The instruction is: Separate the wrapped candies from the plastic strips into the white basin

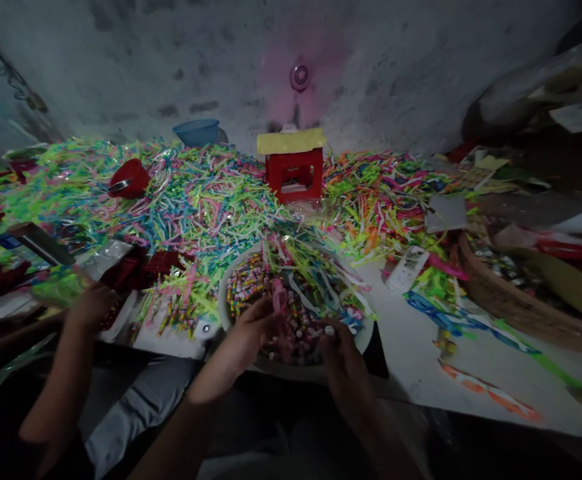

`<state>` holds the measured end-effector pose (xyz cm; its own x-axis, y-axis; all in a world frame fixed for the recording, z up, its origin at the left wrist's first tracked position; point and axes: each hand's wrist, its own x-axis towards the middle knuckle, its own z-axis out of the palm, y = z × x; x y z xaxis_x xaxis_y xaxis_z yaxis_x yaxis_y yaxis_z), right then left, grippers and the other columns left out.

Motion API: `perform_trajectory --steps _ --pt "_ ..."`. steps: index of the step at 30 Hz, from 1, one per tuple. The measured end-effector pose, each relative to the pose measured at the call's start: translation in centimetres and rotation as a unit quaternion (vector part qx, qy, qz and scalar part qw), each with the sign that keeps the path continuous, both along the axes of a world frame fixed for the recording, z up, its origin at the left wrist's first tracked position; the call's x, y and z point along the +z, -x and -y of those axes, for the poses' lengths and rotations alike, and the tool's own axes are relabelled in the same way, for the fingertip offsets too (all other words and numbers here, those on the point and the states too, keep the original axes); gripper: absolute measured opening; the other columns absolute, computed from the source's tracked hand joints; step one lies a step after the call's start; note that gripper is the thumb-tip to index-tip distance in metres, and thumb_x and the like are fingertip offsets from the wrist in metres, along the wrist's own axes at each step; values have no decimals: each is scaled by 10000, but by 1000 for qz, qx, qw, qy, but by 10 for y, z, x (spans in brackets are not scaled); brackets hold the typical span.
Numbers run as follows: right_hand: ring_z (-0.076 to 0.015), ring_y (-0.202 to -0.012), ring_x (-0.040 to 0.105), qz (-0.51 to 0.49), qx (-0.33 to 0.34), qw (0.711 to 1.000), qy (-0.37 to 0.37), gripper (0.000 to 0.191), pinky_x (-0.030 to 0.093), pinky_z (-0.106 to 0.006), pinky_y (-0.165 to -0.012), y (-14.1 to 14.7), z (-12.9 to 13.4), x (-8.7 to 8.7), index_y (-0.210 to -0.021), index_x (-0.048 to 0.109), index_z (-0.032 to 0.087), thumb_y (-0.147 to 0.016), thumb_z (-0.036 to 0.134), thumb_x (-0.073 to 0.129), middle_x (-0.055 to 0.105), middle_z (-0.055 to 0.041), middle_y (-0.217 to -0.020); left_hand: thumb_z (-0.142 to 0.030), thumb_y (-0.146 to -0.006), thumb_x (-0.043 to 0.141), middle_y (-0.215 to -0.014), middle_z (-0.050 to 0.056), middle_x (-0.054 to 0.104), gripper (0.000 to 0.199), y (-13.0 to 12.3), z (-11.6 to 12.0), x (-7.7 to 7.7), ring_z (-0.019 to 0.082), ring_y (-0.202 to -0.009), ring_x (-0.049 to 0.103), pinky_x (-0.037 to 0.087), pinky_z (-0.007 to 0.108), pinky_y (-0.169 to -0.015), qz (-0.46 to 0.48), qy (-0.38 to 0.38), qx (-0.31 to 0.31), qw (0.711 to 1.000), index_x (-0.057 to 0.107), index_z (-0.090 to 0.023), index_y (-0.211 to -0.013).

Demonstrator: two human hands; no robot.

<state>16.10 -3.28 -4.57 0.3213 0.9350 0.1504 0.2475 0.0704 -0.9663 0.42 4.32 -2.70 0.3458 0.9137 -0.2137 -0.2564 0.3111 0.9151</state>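
Both my hands are over a wide, pale round basin (225, 293) on the table. It holds many small striped tubes (245, 283) and a tangle of thin coloured strips (311, 273). My left hand (251, 330) is closed at the basin's near left side, its fingers pinching a pink strip (279, 297). At the near right side, my right hand (341, 350) is curled with thumb and fingers together on a small tube whose white end (329, 330) shows. The finer detail between the fingers is dim and blurred.
A large heap of coloured strips (205, 193) covers the table's back. A red stool (295, 173), red bowl (129, 179) and blue basin (197, 132) sit there. A spinning pink fan (299, 77) stands behind. Left, a co-worker's hand (93, 303); right, a white remote (407, 269) and woven basket (511, 307).
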Motion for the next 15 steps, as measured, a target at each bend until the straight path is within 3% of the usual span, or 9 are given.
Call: perform_trajectory --steps 4,8,12,15 --pt "-156 -728 598 -16 54 998 -20 432 508 -253 -661 4 -11 3 -1173 564 201 -863 501 545 648 -39 -890 -440 -703 725 -914 48 681 339 2 13 4 162 -782 600 450 244 -686 -45 -24 -65 997 702 -196 -937" --pt "-181 -820 655 38 124 988 -86 294 537 -281 -720 3 -16 17 -1045 657 211 -885 429 541 701 -56 -943 -509 -772 637 -827 40 653 366 2 21 13 173 -759 570 440 270 -706 -120 -89 -115 982 677 -173 -911" --pt "-183 -951 643 113 179 964 -162 221 520 -289 -817 10 -12 27 -1092 630 239 -907 320 539 687 -52 -1033 -493 -877 487 -942 62 622 345 -1 31 6 201 -920 561 431 299 -844 -150 -196 -44 968 614 -180 -943" --pt "-197 -936 614 153 193 947 -204 233 515 -306 -796 19 -8 21 -1108 586 225 -890 301 556 641 -67 -1005 -459 -858 505 -1153 101 562 320 -3 39 -3 233 -1137 496 366 335 -1009 -152 -248 40 956 577 -201 -1034"
